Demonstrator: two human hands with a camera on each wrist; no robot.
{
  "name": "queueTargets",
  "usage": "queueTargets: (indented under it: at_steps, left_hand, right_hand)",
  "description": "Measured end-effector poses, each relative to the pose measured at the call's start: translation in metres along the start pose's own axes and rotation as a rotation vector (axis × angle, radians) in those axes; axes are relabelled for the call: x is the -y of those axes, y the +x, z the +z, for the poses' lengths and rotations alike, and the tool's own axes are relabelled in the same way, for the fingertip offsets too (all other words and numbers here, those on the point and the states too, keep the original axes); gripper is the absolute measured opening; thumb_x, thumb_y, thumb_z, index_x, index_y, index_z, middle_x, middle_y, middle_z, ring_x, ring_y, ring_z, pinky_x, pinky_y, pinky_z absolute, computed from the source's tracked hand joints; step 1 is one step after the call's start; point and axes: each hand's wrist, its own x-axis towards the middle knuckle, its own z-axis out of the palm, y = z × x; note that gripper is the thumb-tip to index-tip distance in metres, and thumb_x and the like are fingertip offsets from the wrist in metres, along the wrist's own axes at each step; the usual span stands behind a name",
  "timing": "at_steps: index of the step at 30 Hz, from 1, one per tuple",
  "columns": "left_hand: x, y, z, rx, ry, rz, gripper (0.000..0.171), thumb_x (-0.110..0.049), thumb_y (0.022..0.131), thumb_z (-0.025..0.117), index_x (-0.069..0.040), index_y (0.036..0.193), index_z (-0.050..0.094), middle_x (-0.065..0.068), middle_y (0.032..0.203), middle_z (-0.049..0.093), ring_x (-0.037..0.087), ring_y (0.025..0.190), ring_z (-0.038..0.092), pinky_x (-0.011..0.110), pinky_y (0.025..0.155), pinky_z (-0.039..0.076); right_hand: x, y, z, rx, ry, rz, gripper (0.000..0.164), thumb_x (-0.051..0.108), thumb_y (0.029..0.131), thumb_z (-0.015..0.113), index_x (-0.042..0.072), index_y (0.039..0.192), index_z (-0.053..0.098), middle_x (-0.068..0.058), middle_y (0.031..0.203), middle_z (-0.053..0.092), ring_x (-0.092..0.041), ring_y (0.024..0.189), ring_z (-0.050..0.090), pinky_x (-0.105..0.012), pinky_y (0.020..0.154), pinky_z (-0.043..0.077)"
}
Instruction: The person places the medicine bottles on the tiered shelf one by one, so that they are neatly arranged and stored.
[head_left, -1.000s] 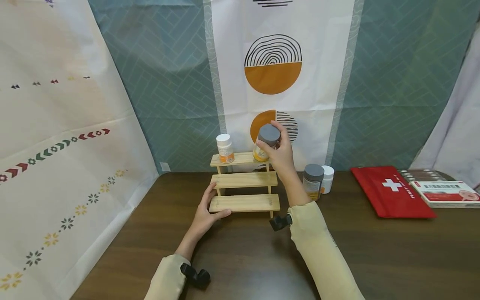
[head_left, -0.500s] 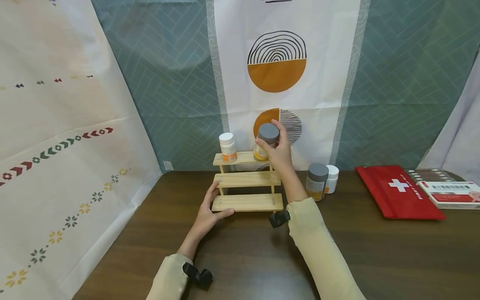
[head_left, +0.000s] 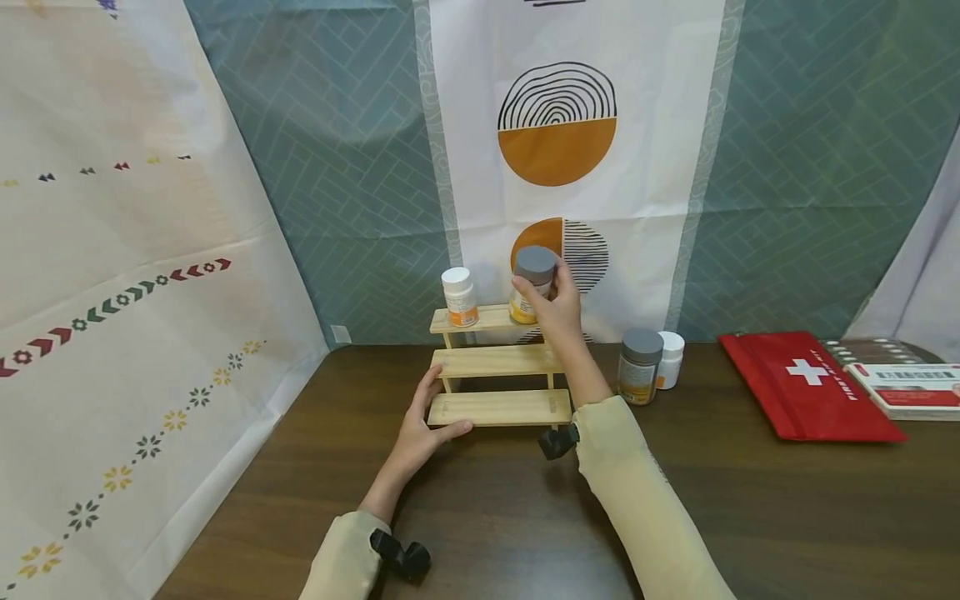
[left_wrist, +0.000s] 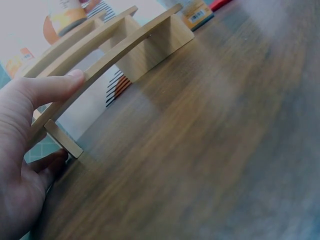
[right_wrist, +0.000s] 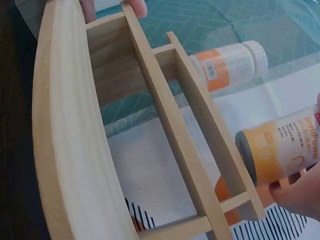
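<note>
Mid-frame, the right hand (head_left: 559,310) grips a grey-capped bottle (head_left: 534,270), upright at the upper-right end of the rack (head_left: 495,362). The left hand (head_left: 417,429) grips the rack's lower left.

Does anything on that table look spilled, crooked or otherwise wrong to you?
Nothing looks spilled or broken. The wooden rack, gripped by the left hand, stands level. Only the red first-aid pouch looks slightly askew: it lies slanted on the table, while the rack sits nearly square to the back edge.
</note>
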Motion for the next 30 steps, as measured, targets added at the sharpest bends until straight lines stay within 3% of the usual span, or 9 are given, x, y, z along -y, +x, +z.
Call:
queueTargets:
  at_steps: [5,12,17,23,30]
  left_hand:
    - [0.002,0.003,0.002,0.012,0.008,0.007,0.097,-0.011,0.079,0.081,-0.032,0.153,0.024,0.014,0.157,0.033,0.031,0.146,0.029,0.056,0.114,0.026]
    - [0.002,0.001,-0.002,0.004,0.021,0.0,0.097,-0.009,0.079,0.081,-0.031,0.153,0.023,0.013,0.158,0.03,0.031,0.148,0.026,0.059,0.115,0.024]
    - [0.002,0.002,-0.002,0.019,0.02,0.011,0.096,-0.011,0.08,0.081,-0.032,0.154,0.023,0.011,0.16,0.026,0.032,0.149,0.025,0.058,0.115,0.025]
    - [0.001,0.0,-0.003,0.011,0.024,0.012,0.096,-0.01,0.08,0.08,-0.032,0.153,0.023,0.01,0.16,0.025,0.032,0.149,0.024,0.059,0.115,0.025]
    - [0.002,0.002,-0.001,0.02,0.024,0.02,0.095,-0.01,0.081,0.079,-0.03,0.154,0.023,0.009,0.161,0.024,0.033,0.149,0.023,0.06,0.116,0.023]
  right_hand:
    - [-0.006,-0.001,0.001,-0.03,-0.006,-0.033,0.067,0.019,0.09,0.07,0.013,0.148,0.037,-0.014,0.139,0.051,-0.026,0.123,0.051,-0.042,0.106,0.041]
    - [-0.015,-0.005,0.01,-0.032,-0.041,0.056,0.066,0.023,0.091,0.07,0.015,0.148,0.037,-0.009,0.142,0.05,-0.023,0.132,0.046,-0.044,0.112,0.037]
    - [-0.014,-0.007,0.012,-0.049,-0.093,0.055,0.065,0.023,0.091,0.07,0.015,0.147,0.038,-0.01,0.14,0.051,-0.025,0.132,0.047,-0.046,0.113,0.035]
    - [-0.013,-0.01,0.009,-0.004,-0.156,0.083,0.069,0.023,0.092,0.069,0.013,0.149,0.033,-0.009,0.146,0.046,-0.024,0.139,0.042,-0.041,0.118,0.029]
    - [-0.009,-0.01,-0.002,0.047,-0.194,0.091,0.073,0.021,0.091,0.07,0.012,0.151,0.029,-0.014,0.146,0.043,-0.03,0.132,0.045,-0.045,0.11,0.037]
